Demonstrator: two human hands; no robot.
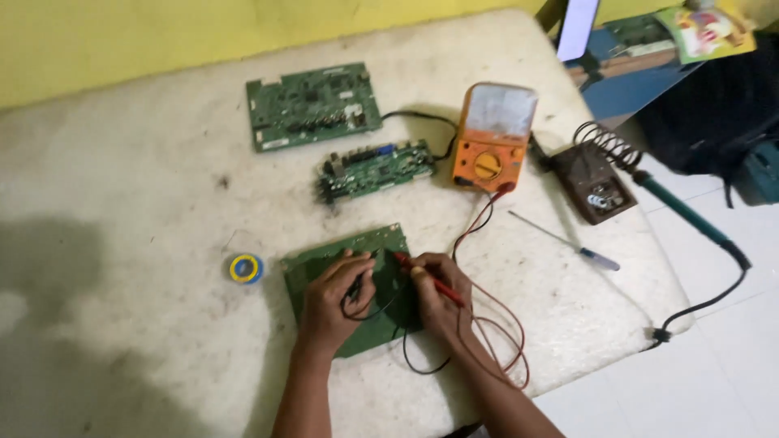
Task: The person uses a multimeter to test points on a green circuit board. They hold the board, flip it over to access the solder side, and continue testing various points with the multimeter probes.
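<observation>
Two bare arms come up from the bottom edge, w/ nothing worn on them: no sleeves show up to where the view cuts them off. The left hand [334, 302] is bare, no glove, no ring or watch to be seen. The right hand [438, 292] is bare too, wrist plain. Forearms are slim & long. Fingers [354, 268] are thin w/ short nails, tho they're too small to tell more. The rest of the person is out of view.
</observation>
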